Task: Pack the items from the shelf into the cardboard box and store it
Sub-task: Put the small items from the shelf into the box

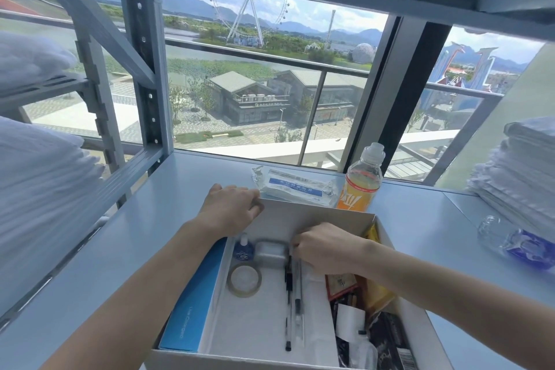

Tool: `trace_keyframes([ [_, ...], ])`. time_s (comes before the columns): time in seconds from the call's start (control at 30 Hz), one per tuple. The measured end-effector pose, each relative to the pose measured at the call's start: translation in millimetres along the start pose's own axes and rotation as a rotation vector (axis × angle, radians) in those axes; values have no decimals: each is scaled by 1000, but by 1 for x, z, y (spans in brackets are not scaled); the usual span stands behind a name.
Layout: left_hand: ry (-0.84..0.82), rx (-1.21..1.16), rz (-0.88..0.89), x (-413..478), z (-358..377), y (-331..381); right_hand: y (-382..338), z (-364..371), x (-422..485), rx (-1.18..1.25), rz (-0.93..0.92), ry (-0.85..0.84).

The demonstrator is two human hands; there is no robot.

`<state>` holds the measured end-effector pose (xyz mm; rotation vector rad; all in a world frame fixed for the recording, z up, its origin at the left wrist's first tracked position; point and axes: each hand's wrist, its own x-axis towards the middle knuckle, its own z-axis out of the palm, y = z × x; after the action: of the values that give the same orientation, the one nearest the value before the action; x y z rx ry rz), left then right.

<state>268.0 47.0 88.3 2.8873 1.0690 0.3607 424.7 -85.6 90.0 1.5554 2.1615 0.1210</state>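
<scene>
Head view: cardboard box (399,321) sits lower centre on the shelf (144,234), its near edge cut off. Right hand (327,248) reaches inside, fingertips pinching the pens (289,285). Left hand (231,209) clamps the box's far left corner. Right-side contents are a dark jumble; bottle (362,180) stands behind.

We see bright daylight pouring through the window (270,69), leaving a soft sheen on the shelf (168,207); wide-angle distortion bends the frame edges, where the stacked towels (516,171) blur, while the centre stays sharp
</scene>
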Motion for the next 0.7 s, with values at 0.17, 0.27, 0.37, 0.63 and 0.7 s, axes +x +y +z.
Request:
trace_keyframes([
  [0.17,16,-11,1,0,0,0,-4,-1,1,144,-65,162],
  [0.27,12,-14,2,0,0,-1,-5,2,3,178,-47,159],
  [0.37,7,-14,3,0,0,0,-4,4,4,229,-21,166],
  [0.63,19,-12,2,-2,-1,1,15,-31,-16,424,-40,457],
  [0.7,19,-16,2,-2,-1,1,33,-45,-24,518,22,636],
])
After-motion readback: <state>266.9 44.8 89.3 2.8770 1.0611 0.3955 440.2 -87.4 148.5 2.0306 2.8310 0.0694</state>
